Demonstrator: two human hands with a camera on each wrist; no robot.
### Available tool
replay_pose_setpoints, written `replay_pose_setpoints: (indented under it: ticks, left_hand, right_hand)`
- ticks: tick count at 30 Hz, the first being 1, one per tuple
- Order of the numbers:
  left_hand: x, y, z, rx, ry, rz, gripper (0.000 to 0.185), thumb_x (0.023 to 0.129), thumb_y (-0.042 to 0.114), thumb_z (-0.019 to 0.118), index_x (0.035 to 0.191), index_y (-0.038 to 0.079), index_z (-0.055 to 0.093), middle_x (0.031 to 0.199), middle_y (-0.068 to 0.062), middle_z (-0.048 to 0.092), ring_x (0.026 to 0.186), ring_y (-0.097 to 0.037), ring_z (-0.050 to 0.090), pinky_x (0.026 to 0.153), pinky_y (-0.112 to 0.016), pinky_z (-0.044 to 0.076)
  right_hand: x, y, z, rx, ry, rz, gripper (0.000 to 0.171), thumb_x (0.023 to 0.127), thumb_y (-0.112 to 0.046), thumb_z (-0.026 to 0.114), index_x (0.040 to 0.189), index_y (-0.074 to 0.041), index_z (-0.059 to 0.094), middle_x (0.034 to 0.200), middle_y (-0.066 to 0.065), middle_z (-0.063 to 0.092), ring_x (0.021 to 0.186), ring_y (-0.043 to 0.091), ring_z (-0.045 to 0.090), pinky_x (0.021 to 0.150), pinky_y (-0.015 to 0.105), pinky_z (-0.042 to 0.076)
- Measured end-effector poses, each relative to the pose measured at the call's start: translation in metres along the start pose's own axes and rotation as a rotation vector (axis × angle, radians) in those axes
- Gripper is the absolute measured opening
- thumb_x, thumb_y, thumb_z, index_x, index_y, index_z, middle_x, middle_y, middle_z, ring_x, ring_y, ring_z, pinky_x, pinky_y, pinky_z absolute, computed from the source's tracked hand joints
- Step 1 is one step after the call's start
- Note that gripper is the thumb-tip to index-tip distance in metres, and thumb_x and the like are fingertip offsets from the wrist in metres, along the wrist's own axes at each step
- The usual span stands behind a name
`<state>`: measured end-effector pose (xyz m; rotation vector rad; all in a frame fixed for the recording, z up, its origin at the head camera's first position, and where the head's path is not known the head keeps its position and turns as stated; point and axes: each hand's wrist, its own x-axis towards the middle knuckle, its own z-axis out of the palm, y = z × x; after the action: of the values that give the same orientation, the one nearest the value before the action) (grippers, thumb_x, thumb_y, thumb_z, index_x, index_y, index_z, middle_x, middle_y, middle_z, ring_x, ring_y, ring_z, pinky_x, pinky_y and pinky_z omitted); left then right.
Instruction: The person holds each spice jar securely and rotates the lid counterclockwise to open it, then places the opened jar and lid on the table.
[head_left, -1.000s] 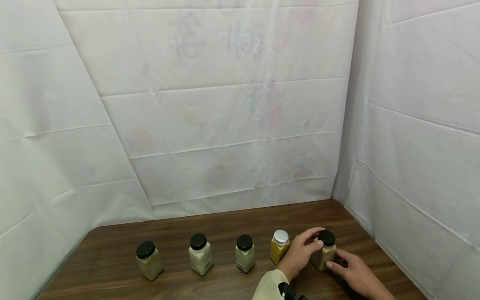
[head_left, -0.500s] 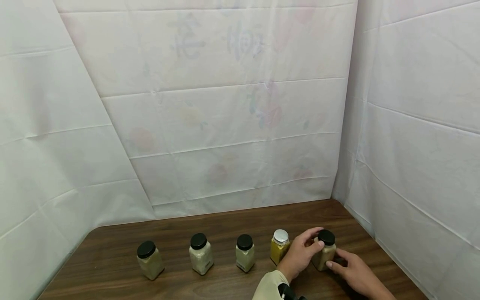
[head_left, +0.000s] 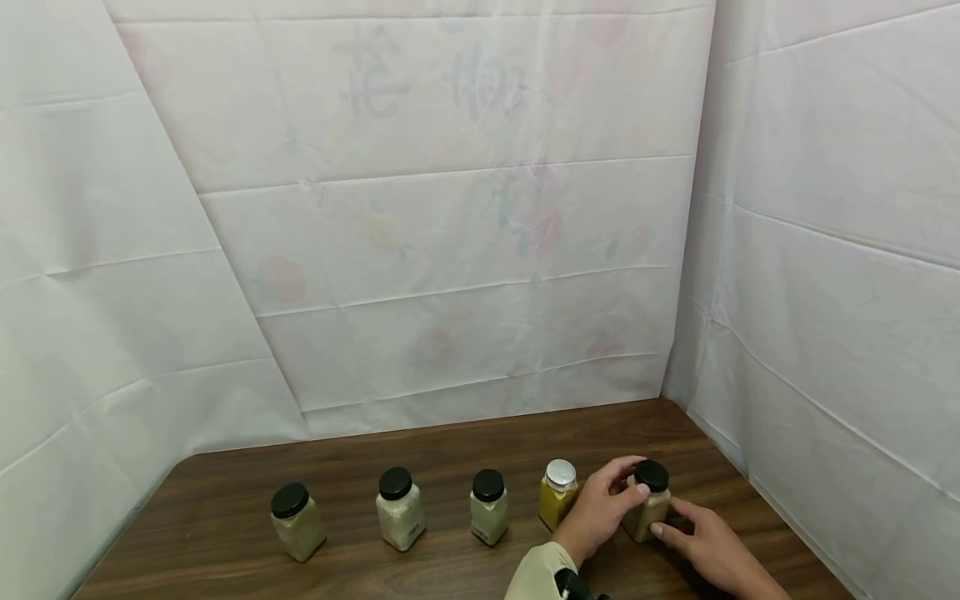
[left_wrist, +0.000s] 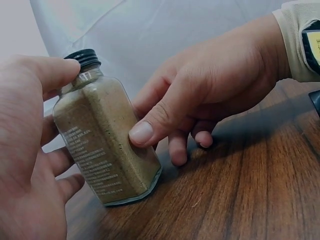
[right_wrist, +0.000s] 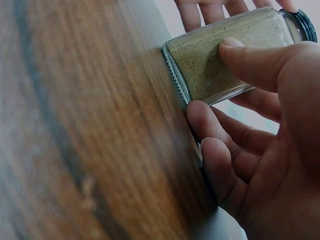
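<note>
A square glass spice jar (head_left: pixel 651 508) with a black lid stands at the right of the row, filled with tan-brown powder. My left hand (head_left: pixel 602 508) holds it from the left, thumb at the neck just under the lid and fingers round the far side. From the right, my right hand (head_left: pixel 712 546) grips the lower body, its thumb (right_wrist: pixel 250 60) pressed on the glass. White printed lines show on the jar's face in the left wrist view, and its base meets the table there.
Left of my hands, a yellow jar (head_left: pixel 558 500) with a silver lid stands close to my left wrist. Further left are black-lidded jars: a pale green one (head_left: pixel 490 512), a whitish one (head_left: pixel 402 517) and a greenish-tan one (head_left: pixel 300 529). White cloth (head_left: pixel 465 250) surrounds the wooden table (head_left: pixel 360 458).
</note>
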<state>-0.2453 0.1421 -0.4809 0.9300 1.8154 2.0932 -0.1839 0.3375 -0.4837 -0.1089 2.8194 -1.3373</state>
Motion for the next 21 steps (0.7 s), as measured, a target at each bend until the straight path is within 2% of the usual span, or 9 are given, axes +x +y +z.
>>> replay_pose_setpoints:
  ticks: [5,10,21]
  left_hand:
    - [-0.0006,0.0017,0.0018,0.003,0.035,-0.026,0.034,0.098,0.018,0.065,0.132,0.018,0.062,0.126,0.007,0.063,0.114,-0.008,0.056,0.091,-0.024,0.046]
    - [0.0004,0.0024,0.0034,0.022,0.063,-0.06,0.033,0.096,0.019,0.069,0.128,0.022,0.06,0.123,0.008,0.062,0.107,-0.007,0.059,0.086,-0.026,0.048]
    - [0.0025,0.005,0.0036,0.12,0.013,-0.068,0.045,0.097,0.026,0.066,0.14,0.034,0.057,0.13,0.013,0.059,0.105,-0.004,0.06,0.087,-0.024,0.049]
  right_hand:
    - [-0.0007,0.0005,-0.0009,0.005,-0.009,-0.003,0.061,0.093,-0.042,0.069,0.14,-0.004,0.057,0.138,0.017,0.058,0.124,0.039,0.054,0.093,0.055,0.048]
    - [-0.0011,0.0021,-0.0015,0.007,-0.019,-0.02,0.058,0.094,-0.038,0.069,0.138,-0.003,0.057,0.136,0.017,0.059,0.121,0.038,0.056,0.09,0.053,0.05]
    - [-0.0011,-0.0003,-0.0007,0.005,0.001,0.008,0.064,0.093,-0.04,0.071,0.141,-0.001,0.054,0.137,0.019,0.058,0.12,0.038,0.058,0.091,0.054,0.049]
